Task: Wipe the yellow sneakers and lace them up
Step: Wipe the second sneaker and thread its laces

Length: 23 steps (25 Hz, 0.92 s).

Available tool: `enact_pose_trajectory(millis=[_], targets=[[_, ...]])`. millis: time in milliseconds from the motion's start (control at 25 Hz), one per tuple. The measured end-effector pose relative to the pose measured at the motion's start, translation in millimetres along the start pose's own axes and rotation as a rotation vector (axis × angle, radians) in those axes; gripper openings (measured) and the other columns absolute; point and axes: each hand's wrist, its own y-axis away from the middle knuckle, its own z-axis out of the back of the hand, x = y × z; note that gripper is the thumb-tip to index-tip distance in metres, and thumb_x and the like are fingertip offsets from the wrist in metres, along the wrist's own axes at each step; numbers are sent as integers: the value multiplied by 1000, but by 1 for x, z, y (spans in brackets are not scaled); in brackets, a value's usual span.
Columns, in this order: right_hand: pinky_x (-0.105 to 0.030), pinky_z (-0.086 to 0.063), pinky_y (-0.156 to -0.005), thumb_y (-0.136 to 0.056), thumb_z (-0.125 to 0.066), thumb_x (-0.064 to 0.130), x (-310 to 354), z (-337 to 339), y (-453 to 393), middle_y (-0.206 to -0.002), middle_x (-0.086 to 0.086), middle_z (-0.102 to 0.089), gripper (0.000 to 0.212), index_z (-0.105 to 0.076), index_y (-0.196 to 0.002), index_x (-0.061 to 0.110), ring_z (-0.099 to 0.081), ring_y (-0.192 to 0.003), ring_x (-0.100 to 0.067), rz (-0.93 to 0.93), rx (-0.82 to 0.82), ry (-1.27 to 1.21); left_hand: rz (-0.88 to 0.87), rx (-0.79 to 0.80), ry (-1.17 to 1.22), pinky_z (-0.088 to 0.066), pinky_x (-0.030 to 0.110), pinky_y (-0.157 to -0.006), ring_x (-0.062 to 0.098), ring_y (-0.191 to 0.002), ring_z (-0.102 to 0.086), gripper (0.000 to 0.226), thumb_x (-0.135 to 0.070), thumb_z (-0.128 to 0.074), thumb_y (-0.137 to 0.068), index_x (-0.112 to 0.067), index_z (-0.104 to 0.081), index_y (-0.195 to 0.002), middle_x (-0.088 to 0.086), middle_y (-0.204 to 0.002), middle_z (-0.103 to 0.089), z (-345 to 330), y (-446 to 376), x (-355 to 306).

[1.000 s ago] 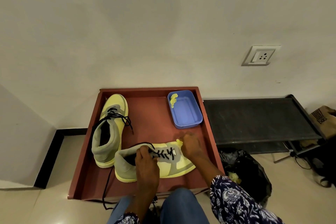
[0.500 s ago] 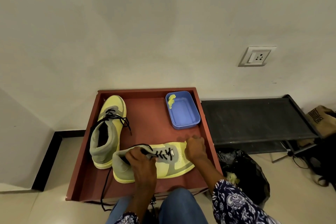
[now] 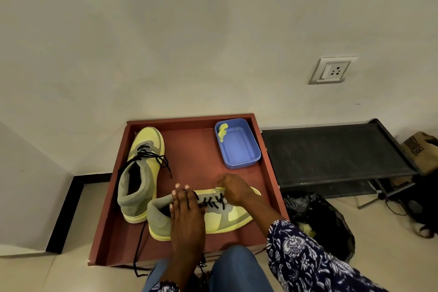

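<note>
Two yellow-and-grey sneakers lie on a red-brown tray (image 3: 194,161). The far sneaker (image 3: 144,161) stands at the tray's left, toe toward the wall, its black laces loose. The near sneaker (image 3: 220,220) lies across the front with its toe to the right. My left hand (image 3: 187,216) rests on its collar and tongue with straight fingers. My right hand (image 3: 233,191) has its fingers curled round a small yellow cloth (image 3: 220,188), pressed against the upper beside the black laces (image 3: 213,201).
A blue plastic tub (image 3: 239,149) with a yellow scrap (image 3: 222,131) stands at the tray's back right. A black metal rack (image 3: 331,149) adjoins on the right, with a black bag (image 3: 320,216) below. A loose lace end (image 3: 139,244) hangs over the tray's front edge.
My right hand has slid with the cloth from the toe area leftward to the laces. My left hand's fingers have straightened over the collar.
</note>
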Motion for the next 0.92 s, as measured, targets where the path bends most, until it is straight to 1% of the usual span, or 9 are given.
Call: enact_pose_trajectory(millis=[120, 240, 320, 440, 560, 640, 760, 800, 920], targets=[[-25, -35, -104, -87, -46, -8, -20, 11, 12, -135, -7, -53, 44, -55, -127, 9, -47, -126, -22, -11, -40, -39, -17, 4, -27, -41, 57, -93, 46, -125, -42, 73, -15, -80, -68, 6, -47, -129, 29, -136, -43, 0, -2, 1], [-20, -30, -105, -87, -42, -9, -48, 18, 22, -137, -5, -53, 46, -54, -128, 8, -47, -127, -20, -75, -48, -4, 3, 22, 9, -32, 53, -104, 43, -135, -28, 68, -18, -69, -81, 4, -36, -137, 26, -145, -30, 1, 0, 1], [-18, -28, -105, -86, -43, -6, -60, 17, 23, -135, -5, -55, 47, -56, -127, 11, -47, -127, -20, -130, -44, 9, -18, 14, 3, -35, 55, -101, 45, -132, -32, 69, -16, -71, -79, 5, -38, -135, 28, -143, -34, 0, 1, 2], [-22, -31, -106, -89, -42, -3, -57, 18, 20, -134, -6, -55, 42, -57, -126, 11, -49, -125, -23, -176, -33, 1, -44, 28, -20, -43, 57, -90, 48, -122, -44, 73, -15, -80, -68, 8, -47, -128, 31, -134, -44, -2, -1, 4], [-29, -37, -104, -93, -43, 0, -43, 17, 11, -134, -10, -54, 37, -55, -127, 10, -49, -123, -26, -151, -6, 12, -46, 38, -46, -47, 56, -83, 48, -116, -50, 78, -17, -86, -59, 9, -51, -124, 31, -128, -50, 0, -2, 4], [-31, -40, -102, -92, -44, 2, -36, 16, 2, -133, -11, -53, 36, -56, -124, 12, -49, -122, -27, -137, 22, 26, -52, 27, -44, -46, 55, -86, 47, -118, -48, 76, -17, -84, -63, 8, -49, -126, 31, -130, -48, 0, -1, 4], [-30, -41, -99, -88, -46, -2, -21, 11, -8, -129, -11, -55, 37, -59, -119, 13, -51, -119, -27, -95, 53, 9, -47, 22, 2, -37, 54, -98, 45, -130, -35, 72, -17, -74, -76, 6, -39, -134, 29, -141, -37, 0, 0, 5], [-29, -41, -99, -86, -47, -4, -15, 7, -11, -129, -10, -56, 38, -60, -118, 11, -51, -119, -26, -67, 54, -7, -50, 15, 10, -36, 54, -99, 45, -131, -33, 72, -17, -73, -77, 6, -37, -136, 29, -142, -35, 0, 1, 6], [-26, -36, -102, -85, -46, -7, -4, 1, -13, -131, -9, -56, 39, -61, -118, 6, -49, -122, -24, 7, 45, -41, -76, 24, 0, -40, 55, -94, 47, -126, -39, 76, -15, -79, -71, 7, -41, -132, 31, -137, -41, -1, 0, 7]])
